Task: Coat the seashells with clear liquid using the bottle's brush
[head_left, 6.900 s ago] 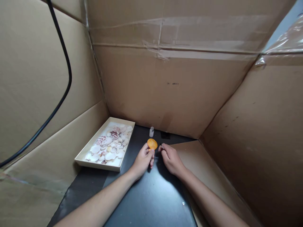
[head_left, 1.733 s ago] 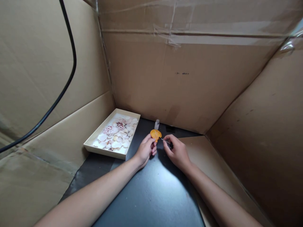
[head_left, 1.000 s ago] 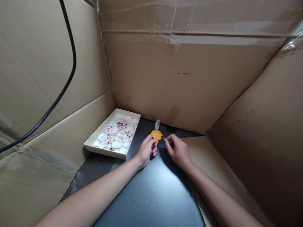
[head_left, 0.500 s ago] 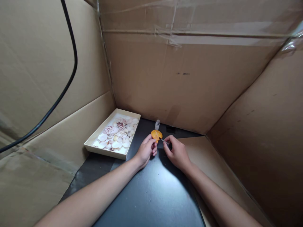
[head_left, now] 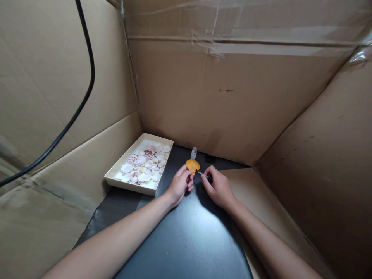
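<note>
My left hand (head_left: 179, 186) pinches an orange shell (head_left: 192, 166) and holds it upright just above the black surface (head_left: 186, 236). My right hand (head_left: 217, 188) is closed on a thin small brush (head_left: 202, 174), whose tip touches the shell's right edge. A small clear bottle (head_left: 193, 152) stands right behind the shell, near the back cardboard wall.
A shallow cream tray (head_left: 132, 186) holding several white and reddish shells lies to the left of my hands. Cardboard walls enclose the space on three sides. A black cable (head_left: 87, 83) hangs across the left wall. A cardboard flap (head_left: 261, 209) lies on the right.
The brush tip has kept working at the shell's right edge with small strokes. Since the oldest frame the view has shifted slightly; both hands stay in place.
</note>
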The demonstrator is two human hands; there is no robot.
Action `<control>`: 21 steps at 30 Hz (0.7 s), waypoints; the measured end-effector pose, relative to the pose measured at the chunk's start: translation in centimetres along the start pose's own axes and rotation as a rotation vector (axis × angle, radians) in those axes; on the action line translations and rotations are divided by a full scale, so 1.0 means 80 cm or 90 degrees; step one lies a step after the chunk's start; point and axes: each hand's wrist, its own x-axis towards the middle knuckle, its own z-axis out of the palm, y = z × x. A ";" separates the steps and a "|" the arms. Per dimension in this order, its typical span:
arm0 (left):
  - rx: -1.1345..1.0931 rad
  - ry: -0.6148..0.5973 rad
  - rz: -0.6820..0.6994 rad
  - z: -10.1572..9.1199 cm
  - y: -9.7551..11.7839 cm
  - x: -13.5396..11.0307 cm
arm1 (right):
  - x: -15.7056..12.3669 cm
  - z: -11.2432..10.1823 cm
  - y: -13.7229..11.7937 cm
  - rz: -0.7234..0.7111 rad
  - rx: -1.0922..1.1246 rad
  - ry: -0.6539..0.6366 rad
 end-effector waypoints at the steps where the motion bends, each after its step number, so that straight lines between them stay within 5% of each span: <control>1: 0.001 0.001 0.000 0.000 0.000 0.000 | 0.000 0.000 0.001 -0.002 -0.001 -0.006; 21: -0.003 0.001 0.001 0.000 -0.001 0.000 | 0.001 -0.004 -0.007 -0.015 -0.053 -0.017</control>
